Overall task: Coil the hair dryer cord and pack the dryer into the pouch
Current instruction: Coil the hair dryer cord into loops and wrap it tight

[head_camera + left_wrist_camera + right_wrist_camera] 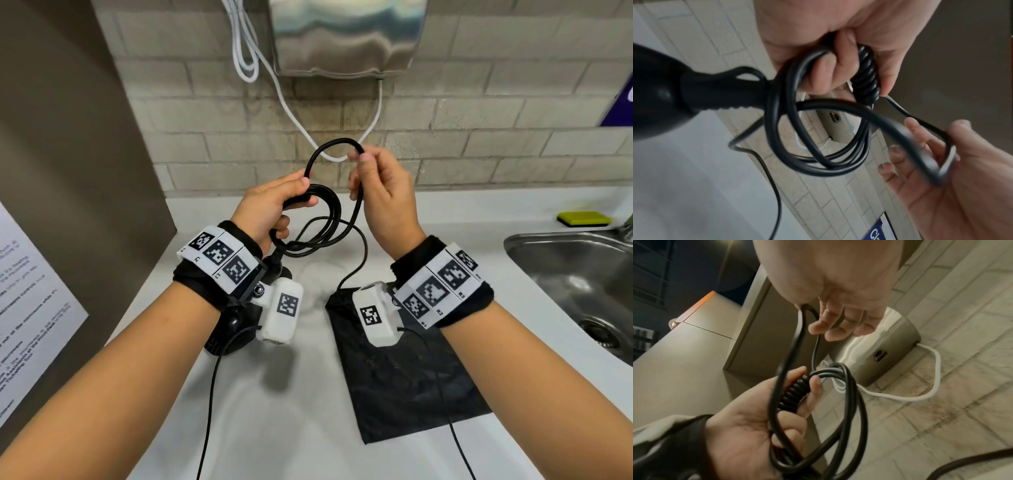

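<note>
Above the white surface (308,428), our left hand (270,209) grips the coiled cord (318,222), fingers (822,71) curled around the loops. Our right hand (380,195) pinches a fresh loop. The dryer (236,325) lies near left, the pouch (404,377) near right.

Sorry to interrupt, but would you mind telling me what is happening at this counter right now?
A person is coiling a hair dryer's black cord. The left hand grips the gathered loops, and the right hand pinches the next loop above them. The hair dryer sits below the left wrist, partly hidden. The black pouch lies flat on the white counter, not yet packed, and some cord trails loose towards it.
</note>
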A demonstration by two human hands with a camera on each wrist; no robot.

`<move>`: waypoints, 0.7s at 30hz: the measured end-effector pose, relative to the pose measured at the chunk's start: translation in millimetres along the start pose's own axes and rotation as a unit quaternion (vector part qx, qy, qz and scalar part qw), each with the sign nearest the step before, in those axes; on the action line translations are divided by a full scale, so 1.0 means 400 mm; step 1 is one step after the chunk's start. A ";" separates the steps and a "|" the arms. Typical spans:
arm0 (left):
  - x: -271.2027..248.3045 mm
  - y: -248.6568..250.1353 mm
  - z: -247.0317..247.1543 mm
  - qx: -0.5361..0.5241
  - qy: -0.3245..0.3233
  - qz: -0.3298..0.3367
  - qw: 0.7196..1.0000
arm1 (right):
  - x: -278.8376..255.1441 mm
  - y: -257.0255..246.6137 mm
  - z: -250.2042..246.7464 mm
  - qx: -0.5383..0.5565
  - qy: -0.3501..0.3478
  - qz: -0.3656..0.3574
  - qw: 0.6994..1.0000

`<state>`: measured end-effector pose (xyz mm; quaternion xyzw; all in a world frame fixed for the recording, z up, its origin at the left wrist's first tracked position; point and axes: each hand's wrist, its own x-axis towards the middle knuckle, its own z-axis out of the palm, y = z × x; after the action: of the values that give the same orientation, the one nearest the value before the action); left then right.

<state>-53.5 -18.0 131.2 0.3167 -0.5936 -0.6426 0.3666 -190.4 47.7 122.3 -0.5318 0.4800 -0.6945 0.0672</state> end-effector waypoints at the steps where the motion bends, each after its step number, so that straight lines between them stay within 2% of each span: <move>1: 0.002 0.001 -0.003 -0.001 0.001 -0.006 1.000 | -0.003 0.007 0.001 -0.006 -0.003 0.001 1.000; 7: 0.009 0.004 -0.017 -0.026 -0.008 -0.044 0.999 | -0.037 0.074 -0.001 0.004 -0.062 0.028 0.998; 11: 0.008 0.003 -0.018 -0.042 -0.031 -0.059 0.997 | -0.043 0.085 -0.001 0.077 -0.087 0.044 0.992; 14: 0.007 -0.002 -0.017 -0.052 -0.055 -0.068 0.995 | -0.073 0.101 0.004 0.100 -0.193 0.084 0.973; 18: 0.006 -0.005 -0.021 -0.064 -0.062 -0.074 0.993 | -0.112 0.131 0.015 0.043 -0.334 0.163 0.927; 21: 0.004 -0.007 -0.027 -0.084 -0.066 -0.082 0.991 | -0.113 0.152 0.016 -0.027 -0.402 0.165 0.900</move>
<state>-45.7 -25.1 127.7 0.2893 -0.5325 -0.7375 0.2980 -191.4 39.0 46.9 -0.6807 0.5115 -0.3875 0.3532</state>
